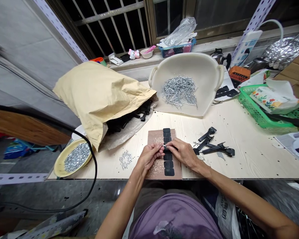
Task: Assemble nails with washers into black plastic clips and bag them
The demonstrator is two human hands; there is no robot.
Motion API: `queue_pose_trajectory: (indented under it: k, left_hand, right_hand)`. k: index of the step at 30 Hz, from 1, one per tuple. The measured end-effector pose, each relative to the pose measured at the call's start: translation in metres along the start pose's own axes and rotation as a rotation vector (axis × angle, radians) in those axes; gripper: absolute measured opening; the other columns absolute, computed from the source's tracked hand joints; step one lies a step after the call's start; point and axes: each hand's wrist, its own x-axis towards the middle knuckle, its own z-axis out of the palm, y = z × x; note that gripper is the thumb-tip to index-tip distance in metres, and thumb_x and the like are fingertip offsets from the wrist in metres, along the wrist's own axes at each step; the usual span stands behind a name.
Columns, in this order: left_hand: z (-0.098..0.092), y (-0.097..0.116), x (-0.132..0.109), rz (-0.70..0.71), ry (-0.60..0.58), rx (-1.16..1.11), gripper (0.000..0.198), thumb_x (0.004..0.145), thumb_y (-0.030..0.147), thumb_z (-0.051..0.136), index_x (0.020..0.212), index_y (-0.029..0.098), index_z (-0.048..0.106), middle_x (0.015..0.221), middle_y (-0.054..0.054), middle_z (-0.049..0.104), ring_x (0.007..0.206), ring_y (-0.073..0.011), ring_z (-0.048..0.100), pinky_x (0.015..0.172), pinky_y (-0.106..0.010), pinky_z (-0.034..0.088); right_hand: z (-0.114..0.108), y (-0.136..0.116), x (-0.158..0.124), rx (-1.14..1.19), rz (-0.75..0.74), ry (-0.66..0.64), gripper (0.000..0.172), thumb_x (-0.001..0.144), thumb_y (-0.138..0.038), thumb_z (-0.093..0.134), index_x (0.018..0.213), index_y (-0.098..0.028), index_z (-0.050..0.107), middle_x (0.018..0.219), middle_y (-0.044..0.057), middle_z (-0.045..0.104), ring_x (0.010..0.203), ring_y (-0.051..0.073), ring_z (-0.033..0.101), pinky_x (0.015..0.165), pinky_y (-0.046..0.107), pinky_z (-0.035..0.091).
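Note:
My left hand [149, 156] and my right hand [181, 151] meet fingertip to fingertip, both closed in a pinch. Between them shows a small silvery piece [163, 145], too small to name for sure. Below the fingers runs a column of black rounded-square pads [168, 164] on a brown board [154, 136] strewn with pale crumbs. Left of the board lies a loose patch of small metal pieces [125, 159]. Several black plastic parts with forked ends [215, 148] lie to the right of my right hand, with a few screws beside them.
A white basin [204, 73] at the back holds a heap of long screws [179, 89]. A tan sack [99, 89] spills black parts. A yellow bowl [58, 162] of small metal pieces sits at the left edge, near a black cable [96, 166]. A green basket [251, 113] stands right.

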Motion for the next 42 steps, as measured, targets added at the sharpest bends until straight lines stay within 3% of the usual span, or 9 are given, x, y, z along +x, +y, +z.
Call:
queue_pose_trajectory:
  k: [3,9,13,21,27,33,35,39,42]
  left_hand:
    - [0.006,0.0,-0.004,0.138,0.042,0.08,0.024,0.071,0.029,0.073,0.078,0.007,0.065,0.067,-0.003,0.064,0.054,-0.0067,0.059,0.057,-0.017,0.053]
    - [-0.003,0.006,-0.004,-0.093,-0.093,-0.125,0.015,0.071,0.016,0.073,0.077,0.007,0.063,0.069,-0.003,0.063,0.056,-0.0057,0.058,0.057,-0.015,0.053]
    - [-0.002,0.01,-0.003,-0.177,-0.046,-0.278,0.002,0.078,0.006,0.061,0.078,0.006,0.062,0.069,-0.005,0.062,0.056,-0.0056,0.058,0.057,-0.013,0.053]
    - [0.005,0.023,-0.002,-0.268,0.028,-0.388,0.018,0.084,0.003,0.049,0.068,0.007,0.058,0.061,-0.003,0.055,0.05,-0.0032,0.053,0.048,-0.007,0.048]
    - [0.003,0.022,-0.003,-0.247,0.005,-0.396,0.015,0.084,0.002,0.05,0.071,0.005,0.058,0.066,-0.005,0.056,0.051,-0.003,0.054,0.051,-0.007,0.049]
    - [0.011,0.006,-0.003,0.011,0.053,-0.332,0.006,0.08,0.004,0.058,0.076,0.008,0.06,0.069,-0.004,0.06,0.053,-0.0045,0.057,0.054,-0.012,0.054]
    - [0.012,0.007,-0.005,-0.009,0.046,-0.357,0.008,0.081,0.005,0.057,0.075,0.008,0.059,0.068,-0.003,0.059,0.053,-0.0041,0.056,0.053,-0.011,0.053]
    - [0.01,0.013,-0.009,-0.224,-0.039,-0.449,0.012,0.084,0.002,0.051,0.074,0.007,0.058,0.066,-0.003,0.055,0.054,-0.0019,0.054,0.053,-0.005,0.049]
    - [0.013,0.013,-0.012,-0.182,-0.031,-0.392,0.009,0.081,0.005,0.057,0.072,0.007,0.057,0.066,-0.002,0.055,0.053,-0.0015,0.053,0.052,-0.006,0.048]
  right_hand:
    - [-0.001,0.0,0.002,0.087,0.03,0.014,0.017,0.091,-0.029,0.047,0.094,-0.023,0.062,0.091,0.001,0.063,0.083,0.013,0.059,0.074,0.024,0.046]
    - [-0.007,-0.001,0.004,0.079,-0.053,-0.021,0.019,0.091,-0.028,0.046,0.097,-0.023,0.063,0.091,0.002,0.064,0.083,0.014,0.061,0.073,0.025,0.047]
    - [-0.008,-0.003,0.006,0.071,-0.047,-0.013,0.019,0.091,-0.028,0.046,0.099,-0.024,0.063,0.092,0.002,0.064,0.085,0.014,0.061,0.074,0.025,0.047]
    - [-0.007,-0.01,-0.001,-0.055,-0.071,-0.04,0.033,0.088,-0.038,0.052,0.117,-0.023,0.053,0.103,0.004,0.06,0.088,0.016,0.059,0.072,0.025,0.046]
    - [-0.005,0.002,-0.011,-0.351,-0.075,0.079,0.026,0.093,-0.023,0.042,0.11,-0.028,0.062,0.098,0.005,0.063,0.079,0.015,0.057,0.07,0.027,0.039]
    - [-0.006,0.002,-0.005,-0.363,-0.095,0.148,0.025,0.093,-0.026,0.042,0.1,-0.027,0.066,0.101,0.005,0.063,0.083,0.015,0.056,0.074,0.029,0.038]
    - [-0.006,0.002,-0.004,-0.343,-0.101,0.134,0.025,0.094,-0.026,0.041,0.1,-0.026,0.066,0.101,0.005,0.064,0.082,0.015,0.056,0.074,0.028,0.038]
    - [-0.009,0.005,-0.004,-0.297,-0.131,0.074,0.027,0.094,-0.026,0.039,0.1,-0.025,0.065,0.1,0.005,0.064,0.08,0.014,0.057,0.072,0.026,0.04]
    - [-0.011,0.007,-0.003,-0.252,-0.131,0.047,0.028,0.095,-0.028,0.037,0.1,-0.024,0.065,0.1,0.005,0.063,0.08,0.013,0.058,0.072,0.025,0.043]
